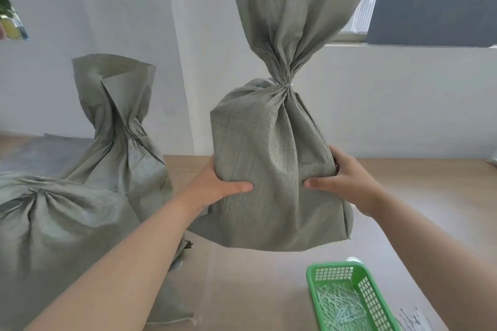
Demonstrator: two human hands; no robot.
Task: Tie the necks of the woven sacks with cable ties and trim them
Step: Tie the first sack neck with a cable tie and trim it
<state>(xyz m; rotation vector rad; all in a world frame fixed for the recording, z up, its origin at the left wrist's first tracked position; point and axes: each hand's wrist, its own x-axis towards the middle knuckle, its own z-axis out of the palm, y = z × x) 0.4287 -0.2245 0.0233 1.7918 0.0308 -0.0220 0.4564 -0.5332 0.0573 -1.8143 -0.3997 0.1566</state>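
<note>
Soft, even daylight comes from the window (361, 0) high beyond the right hand (347, 183). The sack (269, 169) gripped between it and the left hand (215, 185) throws a faint, blurred shadow on the table (255, 293) beneath. Wall lines bow toward the edges, and fine detail is slightly soft.

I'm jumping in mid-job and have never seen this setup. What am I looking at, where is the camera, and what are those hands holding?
There is no machine: a person works bare-handed, and the one picture comes from a wide-angle camera on their head, looking forward and down. The left hand and right hand grip the sides of a woven sack, its neck cinched by a pale cable tie. On the table at left stand a rear sack and a near sack, necks gathered. At bottom right a green basket holds pale plastic strips, ties or trimmings, I cannot tell.
</note>
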